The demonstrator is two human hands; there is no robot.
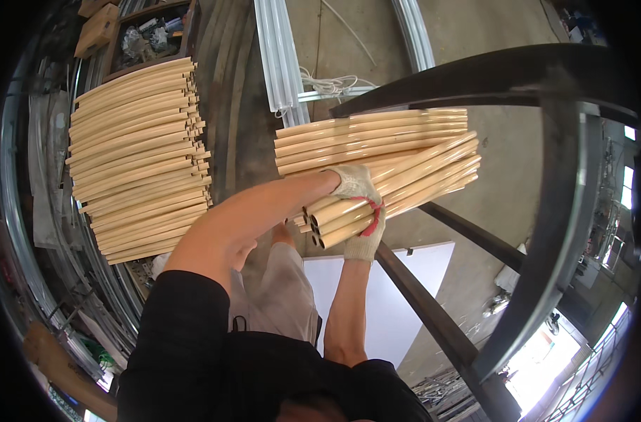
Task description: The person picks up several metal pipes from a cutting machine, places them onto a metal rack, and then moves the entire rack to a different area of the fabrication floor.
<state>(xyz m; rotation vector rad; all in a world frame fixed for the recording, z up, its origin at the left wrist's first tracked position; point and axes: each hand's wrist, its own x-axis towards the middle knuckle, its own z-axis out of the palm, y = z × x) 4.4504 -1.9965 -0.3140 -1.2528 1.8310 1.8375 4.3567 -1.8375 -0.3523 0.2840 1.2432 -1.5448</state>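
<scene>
A bundle of glossy tan tubes [422,176] lies slantwise, its hollow dark ends pointing toward me at the lower left. Across the top of the bundle, my gloved left hand [350,183] curls its fingers over the tubes. My right hand [367,239], in a pale glove with red patches, wraps the same bundle from below and the right, close to its near ends. Behind the bundle, a layer of similar tan tubes [366,137] lies side by side, partly covered by the held ones. My left hand hides part of that layer.
A large stack of tan tubes [137,165] fills the left. Dark metal beams [570,232] rise at the right, one arching over the far side. Silver metal profiles [278,60], a white cord [327,84] and a white panel [412,281] lie around. A bin [183,49] holds plastic bags.
</scene>
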